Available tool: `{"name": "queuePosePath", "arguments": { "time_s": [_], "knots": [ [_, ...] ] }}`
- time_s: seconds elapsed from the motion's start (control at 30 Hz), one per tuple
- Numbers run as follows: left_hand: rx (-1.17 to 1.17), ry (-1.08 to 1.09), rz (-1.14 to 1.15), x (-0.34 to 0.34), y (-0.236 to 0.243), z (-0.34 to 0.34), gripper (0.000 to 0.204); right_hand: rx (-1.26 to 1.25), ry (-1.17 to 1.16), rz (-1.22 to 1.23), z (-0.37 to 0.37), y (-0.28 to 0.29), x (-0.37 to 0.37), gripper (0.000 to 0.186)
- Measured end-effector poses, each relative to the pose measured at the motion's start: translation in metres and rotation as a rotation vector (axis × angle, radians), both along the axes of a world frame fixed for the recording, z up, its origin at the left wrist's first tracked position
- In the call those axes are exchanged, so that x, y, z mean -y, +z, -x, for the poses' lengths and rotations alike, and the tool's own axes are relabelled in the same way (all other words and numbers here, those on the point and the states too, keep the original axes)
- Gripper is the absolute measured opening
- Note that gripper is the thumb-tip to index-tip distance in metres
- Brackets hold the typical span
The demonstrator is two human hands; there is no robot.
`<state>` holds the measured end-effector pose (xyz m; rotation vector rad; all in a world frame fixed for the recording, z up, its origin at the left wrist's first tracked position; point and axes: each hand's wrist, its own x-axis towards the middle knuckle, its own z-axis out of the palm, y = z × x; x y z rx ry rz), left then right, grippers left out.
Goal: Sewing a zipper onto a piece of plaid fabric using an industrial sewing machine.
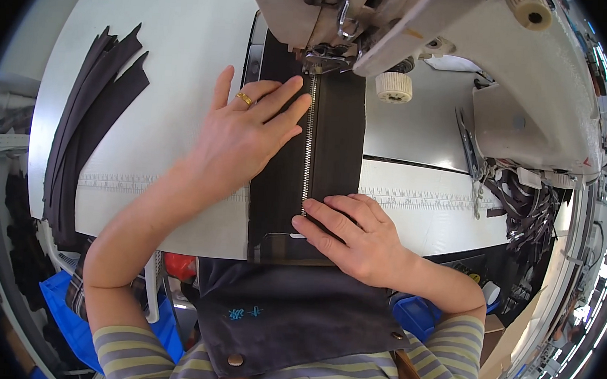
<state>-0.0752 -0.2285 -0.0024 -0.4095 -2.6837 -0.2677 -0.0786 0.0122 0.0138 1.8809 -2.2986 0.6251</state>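
White table (186,54) | dark fabric (338,143), straight silvery zipper (310,141) | grip: left hand (242,134), right hand (362,239) unclenched, flattened

Place: sewing workshop | sewing machine (529,78) | ruler-marked white worktable (178,75) | dark fabric strips (86,132) | metal snips (467,144)

Metal tool (468,143), blue container (414,320) — lower right
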Motion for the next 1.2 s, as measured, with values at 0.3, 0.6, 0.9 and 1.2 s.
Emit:
{"name": "queuePosePath", "arguments": {
  "time_s": [0.3, 0.6, 0.9, 1.2],
  "knots": [
    [0.073, -0.033, 0.002, -0.002, 0.001, -0.005, 0.057, -0.048, 0.018, 0.02, 0.031, 0.001, 0.012, 0.041],
    [0.003, 0.0, 0.014, -0.004, -0.001, -0.003, 0.054, -0.091, -0.037, 0.08, 0.055, -0.007, 0.024, 0.044],
    [0.018, -0.018, -0.043, -0.001, 0.0, 0.0, 0.043, -0.1, -0.049, 0.121, 0.084, -0.011, 0.038, 0.045],
    [-0.021, -0.01, -0.074, 0.005, 0.001, 0.009, 0.031, -0.121, -0.107, 0.142, 0.11, -0.014, 0.05, 0.042]
  ]
}}
